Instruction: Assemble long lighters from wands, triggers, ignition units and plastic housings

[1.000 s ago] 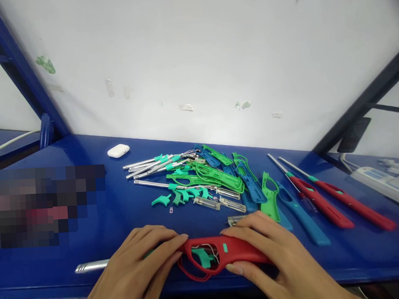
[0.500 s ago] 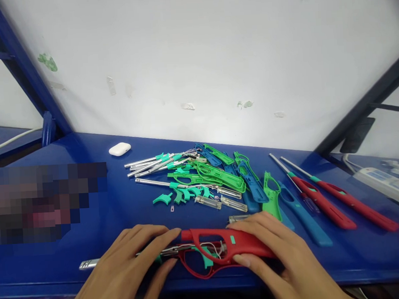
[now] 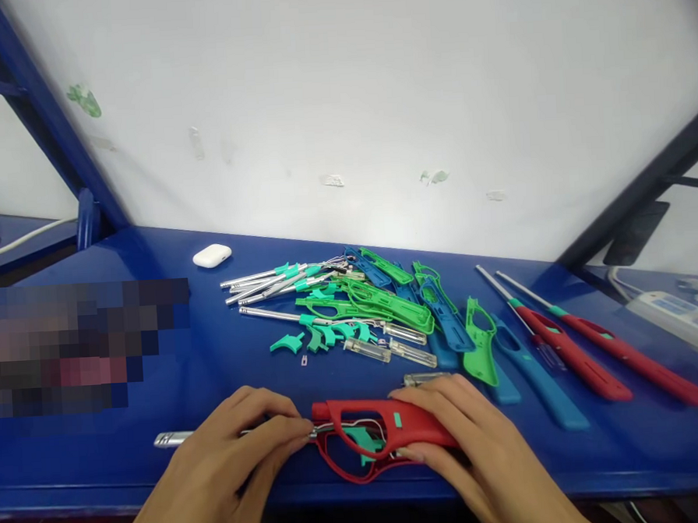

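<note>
Near the table's front edge, my right hand point(image 3: 481, 446) grips the red lighter casing point(image 3: 424, 419), its two halves partly apart. Between the halves show a green trigger point(image 3: 365, 442) and thin white wires. My left hand point(image 3: 236, 455) is closed, fingertips pinching the metal lighter tube point(image 3: 323, 429) at the front of the casing. The tube's silver tip point(image 3: 173, 439) sticks out to the left past the hand. My left palm and fingers hide the tube's middle.
Behind my hands lie several metal tubes point(image 3: 270, 309), green triggers point(image 3: 287, 343), clear fuel tanks point(image 3: 412, 353) and green casing halves point(image 3: 395, 307). Red lighters point(image 3: 576, 359) and a blue casing half point(image 3: 543, 384) lie at right. A white earbud case point(image 3: 212, 255) sits at back left.
The left hand's fingers have come together on the tube, and the tube tip has shifted right towards the casing. My right hand keeps its grip on the red casing.
</note>
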Tool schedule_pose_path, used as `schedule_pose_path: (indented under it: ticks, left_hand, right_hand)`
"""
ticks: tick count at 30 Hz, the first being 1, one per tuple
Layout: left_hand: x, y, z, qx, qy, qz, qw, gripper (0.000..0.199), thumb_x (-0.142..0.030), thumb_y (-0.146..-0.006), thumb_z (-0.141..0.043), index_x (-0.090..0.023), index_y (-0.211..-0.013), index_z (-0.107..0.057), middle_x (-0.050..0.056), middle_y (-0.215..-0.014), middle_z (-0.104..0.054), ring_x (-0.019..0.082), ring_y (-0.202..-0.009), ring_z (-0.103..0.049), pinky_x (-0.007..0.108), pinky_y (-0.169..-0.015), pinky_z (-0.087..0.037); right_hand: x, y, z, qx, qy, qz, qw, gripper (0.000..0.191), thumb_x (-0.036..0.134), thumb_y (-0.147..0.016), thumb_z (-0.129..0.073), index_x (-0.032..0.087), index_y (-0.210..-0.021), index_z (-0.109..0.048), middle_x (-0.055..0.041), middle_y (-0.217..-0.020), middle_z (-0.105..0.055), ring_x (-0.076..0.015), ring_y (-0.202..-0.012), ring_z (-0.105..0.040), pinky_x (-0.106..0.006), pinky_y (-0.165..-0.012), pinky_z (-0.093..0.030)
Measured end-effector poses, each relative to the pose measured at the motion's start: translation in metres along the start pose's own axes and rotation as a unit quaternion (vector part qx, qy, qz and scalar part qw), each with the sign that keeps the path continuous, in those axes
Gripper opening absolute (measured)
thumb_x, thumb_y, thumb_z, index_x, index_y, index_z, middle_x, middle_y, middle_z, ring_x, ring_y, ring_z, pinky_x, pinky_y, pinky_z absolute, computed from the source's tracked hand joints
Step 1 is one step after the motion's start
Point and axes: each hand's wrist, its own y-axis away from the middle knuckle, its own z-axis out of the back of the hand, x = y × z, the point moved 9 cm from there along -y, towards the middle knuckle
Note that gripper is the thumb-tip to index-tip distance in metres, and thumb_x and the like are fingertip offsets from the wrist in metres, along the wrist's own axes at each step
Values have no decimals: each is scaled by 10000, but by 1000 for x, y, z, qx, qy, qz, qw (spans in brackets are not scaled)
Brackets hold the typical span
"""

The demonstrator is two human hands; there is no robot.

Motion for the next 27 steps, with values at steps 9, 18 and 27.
schedule_pose_path:
  ticks: [9,18,27]
  left_hand:
    - [1,2,1,-25,-19,12,999,235,-432,-1083,-517,-357,-1016,-728,-88,-964,-746,48,-815,-737,78,-771,-547]
    - [5,12,-1,-25,-105,24,994,377,-526,-1059,-498,-389,-1396,-597,-32,-1178,-759,139,-932,-787,211,-798,-644]
    - [-11,9,-6,6,-80,-61,995,253,-337,-1030,-576,-327,-1256,-691,-18,-1137,-781,158,-1051,-741,256,-886,-638]
  right_hand:
    - [-2,1,4,-23,-33,-4,999,280,468,-1088,-540,340,-1328,-605,4,-1192,-760,-173,-1077,-750,-286,-927,-620]
    - [7,-2,7,-19,-25,0,1000,289,463,-1042,-629,326,-1292,-682,-28,-1165,-759,-207,-1071,-748,-305,-892,-642]
    - [16,-4,0,-2,-8,27,1000,301,463,-1045,-617,298,-1289,-681,-45,-1154,-752,-241,-1087,-723,-380,-910,-653]
